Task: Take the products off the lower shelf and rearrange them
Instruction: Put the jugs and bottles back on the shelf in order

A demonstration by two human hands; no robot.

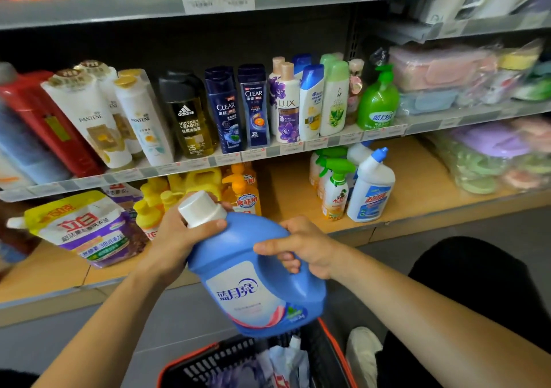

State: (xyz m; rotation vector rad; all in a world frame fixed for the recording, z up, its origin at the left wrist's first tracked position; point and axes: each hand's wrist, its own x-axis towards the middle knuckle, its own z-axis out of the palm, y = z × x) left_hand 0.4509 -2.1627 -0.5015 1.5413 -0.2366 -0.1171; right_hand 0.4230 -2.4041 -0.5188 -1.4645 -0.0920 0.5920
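- Blue detergent jug (256, 271) is held tilted, off the lower shelf (417, 190), above the basket (190, 366).
- Its handle is gripped by the right hand (307, 247); its white cap (201, 208) is clasped by the left hand (179, 235).
- Risk: cap could be twisted loose, jug dropped.

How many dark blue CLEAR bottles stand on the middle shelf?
2. The left CLEAR bottle stands beside the adidas bottle; the right CLEAR bottle stands beside the LUX bottle. More may be hidden behind them.
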